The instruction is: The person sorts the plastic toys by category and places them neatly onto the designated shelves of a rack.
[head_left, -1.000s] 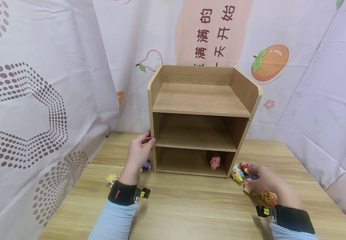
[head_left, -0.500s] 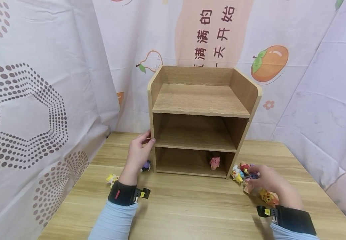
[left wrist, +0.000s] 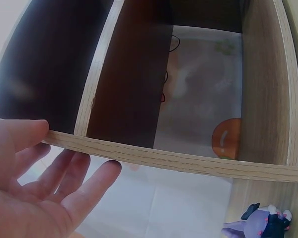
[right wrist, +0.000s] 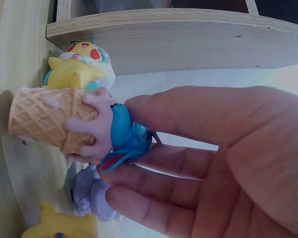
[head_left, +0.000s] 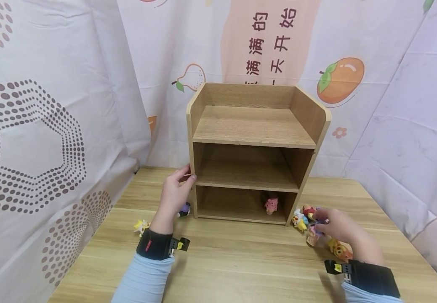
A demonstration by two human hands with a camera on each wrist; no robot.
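My left hand [head_left: 174, 191] holds the left side panel of a small wooden shelf [head_left: 254, 143], thumb on the front edge and fingers behind it. On the right, my right hand [head_left: 341, 227] pinches the blue top of an ice-cream-cone figurine [right wrist: 59, 116] between thumb and fingers. The waffle cone with pink drips points down at the table. Beside it are a yellow-and-white figurine [right wrist: 79, 72], a lilac figurine [right wrist: 94, 193] and a yellow figurine [right wrist: 59, 223]. A pink figurine [head_left: 271, 205] stands in the shelf's bottom compartment, toward the right.
Left of the shelf lie a purple figurine [head_left: 184, 209] and a yellow-white figurine [head_left: 141, 227]. A red figurine [head_left: 308, 211] and an orange-yellow figurine [head_left: 339, 249] are close around the right hand. Printed curtains hang behind the wooden table [head_left: 241, 265].
The ice-cream-cone figurine has tipped from a slant to more upright in the right hand, whose fingers shifted slightly. The left hand and the shelf have stayed put.
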